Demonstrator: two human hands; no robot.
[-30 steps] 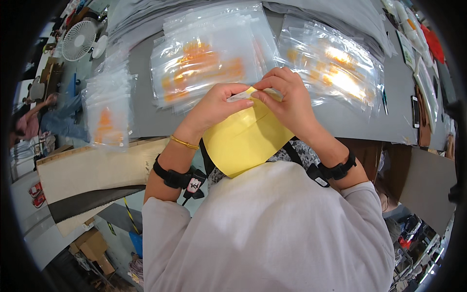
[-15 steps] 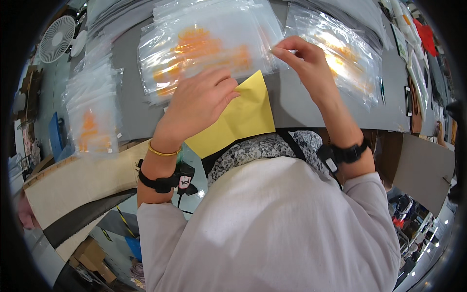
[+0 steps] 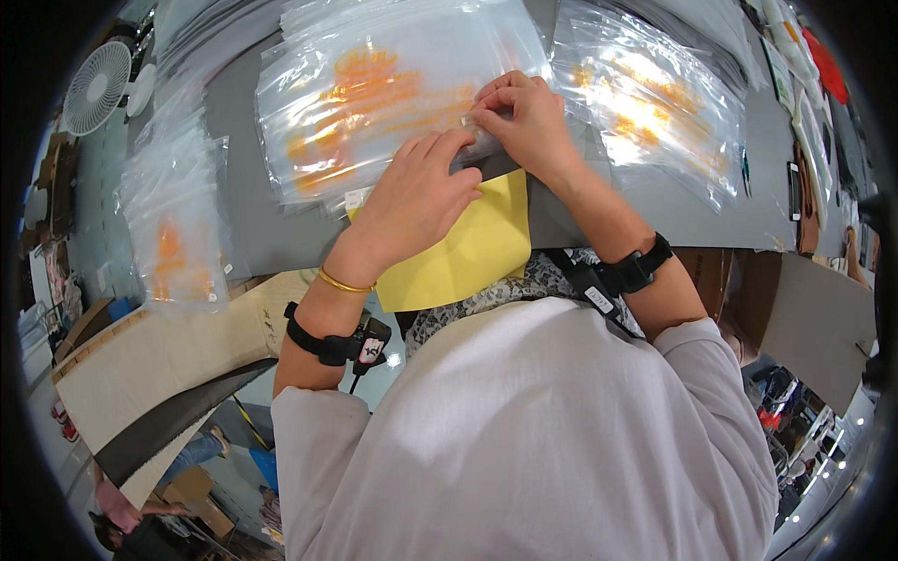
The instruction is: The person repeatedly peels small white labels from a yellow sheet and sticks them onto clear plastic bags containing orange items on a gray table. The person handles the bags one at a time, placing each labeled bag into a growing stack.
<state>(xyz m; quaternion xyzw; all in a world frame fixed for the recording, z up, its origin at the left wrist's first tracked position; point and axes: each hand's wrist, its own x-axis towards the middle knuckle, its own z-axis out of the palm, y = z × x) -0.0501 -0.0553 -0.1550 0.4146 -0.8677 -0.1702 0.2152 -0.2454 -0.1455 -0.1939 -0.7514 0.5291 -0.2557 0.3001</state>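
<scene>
My right hand (image 3: 524,122) is closed in a pinch on a small white sticker (image 3: 466,122), just above a stack of clear plastic bags (image 3: 309,103) with orange print. Close by on the left, my left hand (image 3: 416,192) lies palm down over the near edge of the bags. A gap shows between its thumb and bent fingers, and nothing can be seen held there. Below it a yellow sheet (image 3: 458,248) hangs over the table's near edge toward my lap. A white label (image 3: 356,197) shows at the stack's lower corner, beside my left wrist.
More printed clear bags lie to the right (image 3: 645,112) and in a smaller pile (image 3: 168,224) at the left. A phone (image 3: 793,192) sits near the grey table's (image 3: 673,215) right end. A white fan (image 3: 97,86) stands far left, and an open cardboard box (image 3: 809,318) is at lower right.
My right hand has come left and down to meet my left hand over the bags. My left hand has shifted right and off the yellow sheet's raised corner, which now lies lower.
</scene>
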